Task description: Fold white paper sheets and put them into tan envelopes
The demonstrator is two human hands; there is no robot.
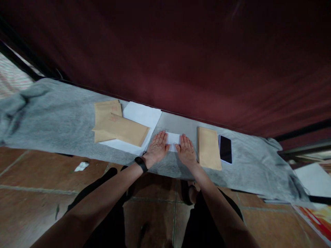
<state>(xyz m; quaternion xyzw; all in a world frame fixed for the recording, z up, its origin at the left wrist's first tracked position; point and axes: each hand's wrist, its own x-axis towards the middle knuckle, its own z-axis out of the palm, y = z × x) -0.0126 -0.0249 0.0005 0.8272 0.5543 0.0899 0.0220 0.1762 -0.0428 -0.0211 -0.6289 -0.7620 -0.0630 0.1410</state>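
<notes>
As the left hand (157, 147) and right hand (186, 149) are lying flat, fingers stretched out and gripping nothing, they are touching both ends of a small white paper (172, 138) on the grey cloth (62, 117). Brown envelopes (122, 128) are overlapping white sheets (141, 112) to the left; an envelope stack (209, 148) and phone (226, 149) are sitting right. A dark red panel (168, 69) is blocking the far side.

Bare forearms (95, 207), slim blk L-wrist band (141, 164), dk trousers (200, 222), dk footwear (185, 193).
</notes>
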